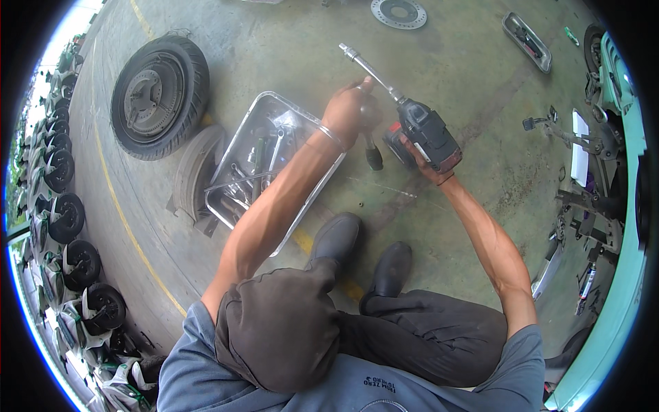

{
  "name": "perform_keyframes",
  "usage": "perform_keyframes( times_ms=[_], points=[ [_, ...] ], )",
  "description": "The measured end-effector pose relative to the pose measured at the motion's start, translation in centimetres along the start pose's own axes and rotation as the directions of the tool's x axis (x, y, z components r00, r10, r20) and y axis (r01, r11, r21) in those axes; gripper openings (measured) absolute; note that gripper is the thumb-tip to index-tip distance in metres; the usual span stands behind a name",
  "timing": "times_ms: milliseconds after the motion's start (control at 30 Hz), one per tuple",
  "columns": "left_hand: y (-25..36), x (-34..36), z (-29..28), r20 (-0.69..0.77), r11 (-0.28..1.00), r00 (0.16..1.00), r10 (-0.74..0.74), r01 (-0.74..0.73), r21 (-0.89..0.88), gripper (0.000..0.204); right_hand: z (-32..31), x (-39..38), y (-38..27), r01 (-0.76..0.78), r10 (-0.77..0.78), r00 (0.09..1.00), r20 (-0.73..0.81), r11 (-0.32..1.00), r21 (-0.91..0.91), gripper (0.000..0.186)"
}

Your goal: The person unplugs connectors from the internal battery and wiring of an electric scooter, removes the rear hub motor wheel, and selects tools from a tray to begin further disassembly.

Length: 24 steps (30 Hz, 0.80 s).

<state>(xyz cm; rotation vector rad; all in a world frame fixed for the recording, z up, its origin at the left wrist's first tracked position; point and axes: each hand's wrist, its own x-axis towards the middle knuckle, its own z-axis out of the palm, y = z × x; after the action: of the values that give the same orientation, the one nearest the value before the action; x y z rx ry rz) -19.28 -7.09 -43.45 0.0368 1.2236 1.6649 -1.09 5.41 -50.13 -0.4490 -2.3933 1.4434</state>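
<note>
My right hand (427, 163) grips a black and red cordless impact wrench (427, 130). A long chrome extension bar (374, 71) with a socket at its tip points up and left from it. My left hand (343, 113) is curled, fingers by the extension bar; a blurred patch covers part of it, and I cannot make out what it holds. A dark tool handle (373, 158) shows just below that hand; whether it is held I cannot tell. Beneath my left forearm sits a metal tray (312, 202) with wrenches (277, 147) and other hand tools.
A wheel with its tyre (195, 103) lies at left, a curved grey part (194, 175) beside the tray. A brake disc (416, 15) lies far ahead; a smaller tray (509, 25) is far right. Motorcycles (67, 218) line the left. Vehicle parts (604, 141) stand along the right.
</note>
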Motion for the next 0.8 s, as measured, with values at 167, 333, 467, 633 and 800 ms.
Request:
perform_keyframes(
  times_ms=[167,333,467,633,800],
  points=[
    [-0.1,-2.4,-1.8,-0.106,0.977,0.994,-0.040,0.017,-0.211,0.030,2.5,-4.9,5.6,-0.181,0.095,0.971,-0.221,0.892,-0.413,0.070],
    [1.3,-6.5,-3.9,-0.277,0.911,0.957,-0.088,-0.035,-0.410,0.022,5.5,-9.3,-1.5,-0.508,0.519,0.853,-0.049,0.849,0.145,0.096],
    [1.7,-9.0,-3.9,-0.268,0.872,0.962,-0.048,-0.091,-0.480,0.020,5.8,-7.2,-4.5,-0.641,0.630,0.764,0.141,0.717,0.272,0.086],
    [2.2,-11.9,-5.5,-0.255,0.856,0.959,0.124,-0.233,-0.462,0.018,6.8,-4.6,-8.3,-0.130,0.085,0.907,0.413,0.988,0.082,0.066],
    [3.6,-14.4,-4.4,-0.289,0.837,0.950,0.121,-0.254,-0.484,0.020,5.3,-1.2,-11.2,0.149,-0.040,0.842,0.539,0.976,-0.161,0.047]
  ],
)
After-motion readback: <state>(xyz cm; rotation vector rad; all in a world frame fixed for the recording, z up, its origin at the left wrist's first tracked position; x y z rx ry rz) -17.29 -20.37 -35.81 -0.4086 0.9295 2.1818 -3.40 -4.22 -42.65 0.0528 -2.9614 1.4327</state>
